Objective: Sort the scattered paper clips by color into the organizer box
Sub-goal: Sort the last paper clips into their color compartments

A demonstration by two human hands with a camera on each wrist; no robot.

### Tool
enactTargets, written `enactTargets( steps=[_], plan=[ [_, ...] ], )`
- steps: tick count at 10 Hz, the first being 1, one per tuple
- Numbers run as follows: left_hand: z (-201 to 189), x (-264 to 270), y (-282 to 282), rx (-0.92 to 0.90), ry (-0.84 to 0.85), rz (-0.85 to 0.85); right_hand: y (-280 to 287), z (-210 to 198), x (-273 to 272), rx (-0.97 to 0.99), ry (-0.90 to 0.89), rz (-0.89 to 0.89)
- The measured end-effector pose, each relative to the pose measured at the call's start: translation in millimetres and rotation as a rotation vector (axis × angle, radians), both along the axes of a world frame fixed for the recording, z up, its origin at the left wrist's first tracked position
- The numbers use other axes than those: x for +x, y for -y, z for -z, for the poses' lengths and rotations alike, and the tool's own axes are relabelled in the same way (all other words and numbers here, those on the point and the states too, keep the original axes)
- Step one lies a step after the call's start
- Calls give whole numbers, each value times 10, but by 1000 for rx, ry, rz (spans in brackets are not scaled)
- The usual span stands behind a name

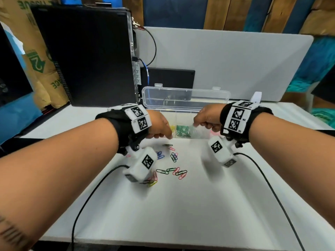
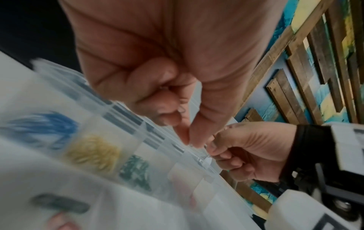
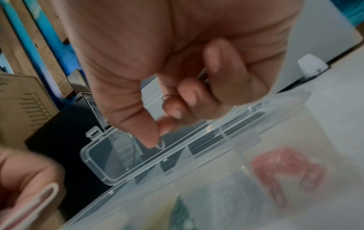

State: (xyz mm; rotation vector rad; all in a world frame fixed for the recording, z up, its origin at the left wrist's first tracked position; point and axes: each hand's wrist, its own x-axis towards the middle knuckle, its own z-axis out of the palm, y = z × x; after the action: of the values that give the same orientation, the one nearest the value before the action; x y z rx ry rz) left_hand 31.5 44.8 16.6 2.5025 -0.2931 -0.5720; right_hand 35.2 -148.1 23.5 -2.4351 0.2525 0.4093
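Head view shows your right hand (image 1: pixel 208 117) over the organizer box (image 1: pixel 183 113), fingers curled, pinching a pale paper clip (image 3: pixel 160 144). Your left hand (image 1: pixel 157 126) also pinches a clip (image 3: pixel 31 202). Loose clips (image 1: pixel 178 172) lie on the tabletop (image 1: pixel 181 205); they are light, springy and slippery, so pinch across the loops.

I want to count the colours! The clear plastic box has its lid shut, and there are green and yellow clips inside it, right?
Not quite: the clear plastic organizer box has its lid open, standing up behind the compartments, as the head view shows. The rest holds: green paper clips and yellow paper clips lie in neighbouring compartments.
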Motion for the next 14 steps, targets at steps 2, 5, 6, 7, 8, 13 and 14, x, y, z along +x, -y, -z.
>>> enactTargets(
  steps=[2,5,6,7,8,13,14],
  plan=[
    [-142,304,613,135,110,45,209,-76,243,-267,64,67],
    [-112,689,1171,312,205,48,301,-34,555,-201,45,50],
    [-91,724,1205,380,242,36,359,9,593,-41,14,59],
    [-147,657,1233,386,219,37,402,45,612,50,50,50],
    [-91,691,1278,233,72,8,422,73,615,69,70,42],
    [-156,462,1019,-144,137,-49,443,86,198,187,197,79],
    [-181,188,774,-133,226,-8,375,62,-12,130,278,39]
  ],
)
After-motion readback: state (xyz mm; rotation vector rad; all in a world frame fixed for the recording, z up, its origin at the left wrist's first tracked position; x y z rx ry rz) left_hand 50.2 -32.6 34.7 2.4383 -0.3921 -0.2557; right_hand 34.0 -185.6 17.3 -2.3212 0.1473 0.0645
